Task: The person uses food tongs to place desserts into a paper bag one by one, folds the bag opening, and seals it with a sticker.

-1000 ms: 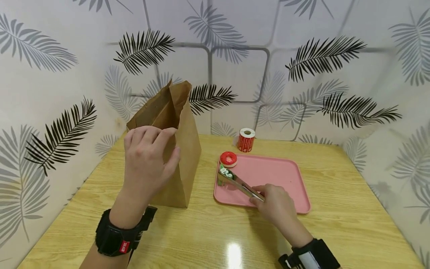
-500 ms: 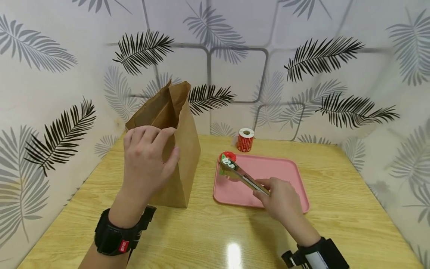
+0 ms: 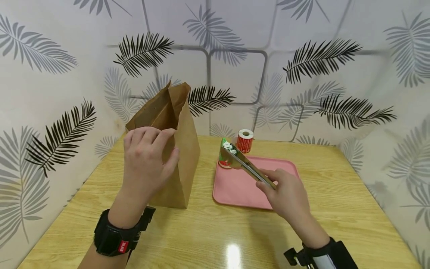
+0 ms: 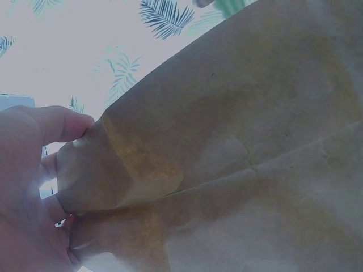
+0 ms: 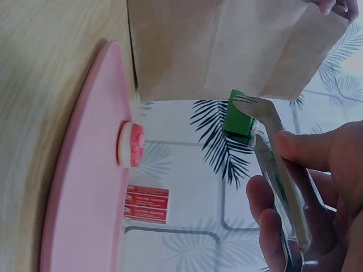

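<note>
My left hand [image 3: 147,160] grips the near rim of an upright, open brown paper bag [image 3: 189,153]; in the left wrist view its thumb lies over the bag's edge. Metal tongs [image 3: 252,170] are held in my right hand [image 3: 287,192], thumb on one arm and fingers on the other. Between the tong tips is a green cake slice [image 5: 239,120] with white, cream-like swirls on top. It is raised above the far left corner of a pink tray [image 3: 240,190]. A red-topped donut [image 5: 136,144] sits on that corner, partly hidden by the tongs in the head view.
Behind the tray stands a roll of red and white labels [image 3: 244,142]. The bag is left of the tray on a wooden table [image 3: 201,239], with a strip of tabletop between them. Leaf-patterned walls [image 3: 235,74] enclose the back and sides.
My right hand has lifted the tongs with the cake slice up off the tray, moving it up past the donut. The left hand and the bag have stayed put.
</note>
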{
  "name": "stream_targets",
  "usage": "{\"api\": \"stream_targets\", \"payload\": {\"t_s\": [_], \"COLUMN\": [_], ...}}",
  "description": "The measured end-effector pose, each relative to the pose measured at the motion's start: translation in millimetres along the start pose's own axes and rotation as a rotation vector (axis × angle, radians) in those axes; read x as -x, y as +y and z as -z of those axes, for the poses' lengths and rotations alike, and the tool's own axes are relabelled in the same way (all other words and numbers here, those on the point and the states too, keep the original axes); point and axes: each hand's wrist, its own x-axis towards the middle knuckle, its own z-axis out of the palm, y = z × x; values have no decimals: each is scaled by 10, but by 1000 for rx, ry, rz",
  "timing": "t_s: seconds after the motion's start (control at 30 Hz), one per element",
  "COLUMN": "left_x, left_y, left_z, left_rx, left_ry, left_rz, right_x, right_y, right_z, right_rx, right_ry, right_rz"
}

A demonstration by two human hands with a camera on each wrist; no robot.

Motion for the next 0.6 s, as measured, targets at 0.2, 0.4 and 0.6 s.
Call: {"api": "stream_targets", "payload": {"t_s": [0.2, 0.4, 0.6], "left_x": [3, 8, 11], "left_y": [-7, -13, -18], "left_z": [-1, 3, 15], "left_rx": [5, -4, -9], "left_ry": [2, -14, -15], "left_rz": [-4, -2, -6], "right_x": [-34, -102, -174], "right_y": [-66, -180, -328], "right_z": [57, 155, 272], "right_rx": [8, 7, 7], "right_ry": [101, 164, 246], "right_rz": [77, 136, 212]}}
